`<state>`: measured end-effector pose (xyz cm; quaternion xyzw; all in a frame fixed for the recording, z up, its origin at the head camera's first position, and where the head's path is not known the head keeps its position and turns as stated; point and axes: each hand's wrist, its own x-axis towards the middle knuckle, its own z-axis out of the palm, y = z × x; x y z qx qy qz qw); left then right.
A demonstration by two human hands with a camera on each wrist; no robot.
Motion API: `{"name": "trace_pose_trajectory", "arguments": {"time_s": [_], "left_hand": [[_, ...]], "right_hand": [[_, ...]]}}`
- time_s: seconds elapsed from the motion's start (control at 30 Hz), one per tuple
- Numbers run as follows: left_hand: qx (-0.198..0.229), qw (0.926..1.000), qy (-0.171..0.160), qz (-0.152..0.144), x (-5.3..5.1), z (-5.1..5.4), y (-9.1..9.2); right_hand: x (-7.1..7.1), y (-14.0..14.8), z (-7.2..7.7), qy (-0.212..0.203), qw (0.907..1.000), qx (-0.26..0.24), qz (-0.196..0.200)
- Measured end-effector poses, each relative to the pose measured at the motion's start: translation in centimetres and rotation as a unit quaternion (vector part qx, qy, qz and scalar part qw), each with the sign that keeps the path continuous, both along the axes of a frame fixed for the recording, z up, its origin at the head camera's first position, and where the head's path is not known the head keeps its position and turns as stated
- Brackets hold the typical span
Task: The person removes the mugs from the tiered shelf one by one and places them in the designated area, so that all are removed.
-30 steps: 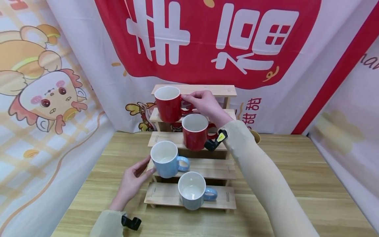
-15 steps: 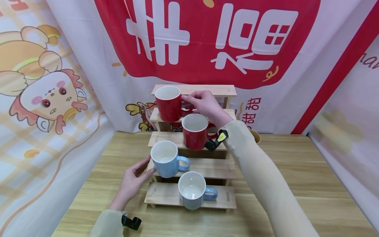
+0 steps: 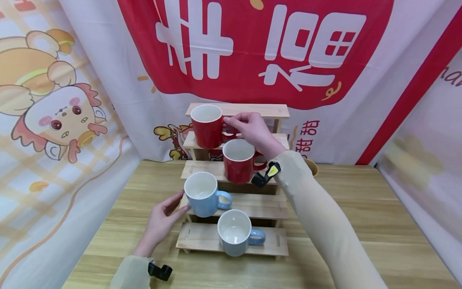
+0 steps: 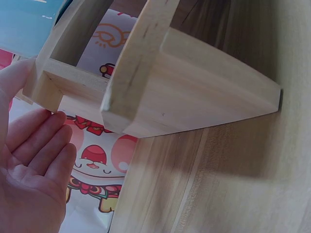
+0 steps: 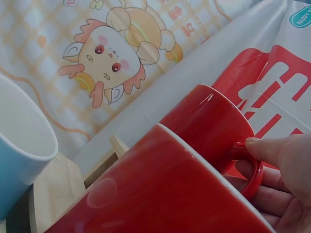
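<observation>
The red mugs (image 3: pixel 207 131) and blue mugs (image 3: pixel 204 204) are glazed smooth and glossy (ceramic, by the look). The rack (image 3: pixel 200 237) is built of matt wood; beyond the far edge of the wood-grained tabletop (image 3: pixel 361 208), creased cloth (image 3: pixel 249 56) is hung.

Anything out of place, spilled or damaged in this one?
No visible spill or damage; the red mugs and light blue mugs look upright on the tiered wooden rack. Oddly, the cartoon figure on the left backdrop appears upside down, head below body.
</observation>
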<state>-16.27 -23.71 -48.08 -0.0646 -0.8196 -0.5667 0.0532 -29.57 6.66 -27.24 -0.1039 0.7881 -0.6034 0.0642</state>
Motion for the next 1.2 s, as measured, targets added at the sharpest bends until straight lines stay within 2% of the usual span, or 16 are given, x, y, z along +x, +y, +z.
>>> {"name": "trace_pose_trajectory", "arguments": {"time_s": [0.3,0.73,0.97,1.2], "left_hand": [[0.0,1.0,0.004,0.0,-0.1,-0.2,-0.1],[-0.007,1.0,0.003,0.002,-0.1,-0.2,0.0],[-0.006,1.0,0.004,-0.001,-0.1,-0.2,0.0],[0.0,1.0,0.001,-0.002,-0.1,-0.1,0.1]], "right_hand": [[0.4,0.5,0.3,0.013,0.9998,-0.011,-0.01],[1.4,2.2,2.7,0.04,0.9968,-0.063,-0.03],[1.6,3.7,3.4,0.048,0.995,-0.082,-0.033],[2.0,5.5,4.1,0.051,0.9946,-0.077,-0.048]]}}
